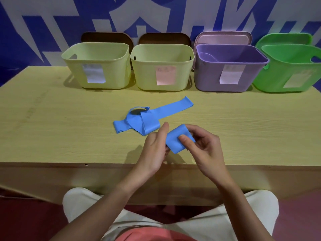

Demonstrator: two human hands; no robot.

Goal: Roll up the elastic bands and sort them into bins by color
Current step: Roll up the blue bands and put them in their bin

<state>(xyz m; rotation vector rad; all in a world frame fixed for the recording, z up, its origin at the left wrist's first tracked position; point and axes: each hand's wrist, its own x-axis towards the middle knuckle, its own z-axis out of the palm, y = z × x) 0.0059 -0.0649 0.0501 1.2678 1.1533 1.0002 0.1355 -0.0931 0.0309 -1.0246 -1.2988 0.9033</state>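
A blue elastic band (pixel 175 139) is partly rolled between both hands just above the table's front edge. My left hand (pixel 155 146) pinches its left end, thumb up. My right hand (pixel 202 145) grips the right side, thumb pressed on top of the roll. Loose blue band (pixel 139 123) lies tangled on the table behind the hands, with one flat strip (pixel 177 106) running back and right. Along the far edge stand two yellow bins (pixel 97 66) (pixel 162 68), a purple bin (pixel 229 70) and a green bin (pixel 291 72), each labelled.
The wooden table (pixel 60 127) spans the view; its front edge runs just under my hands. Lids lean behind the bins against a blue and white wall. Something pale purple lies inside the purple bin. My knees show below the table.
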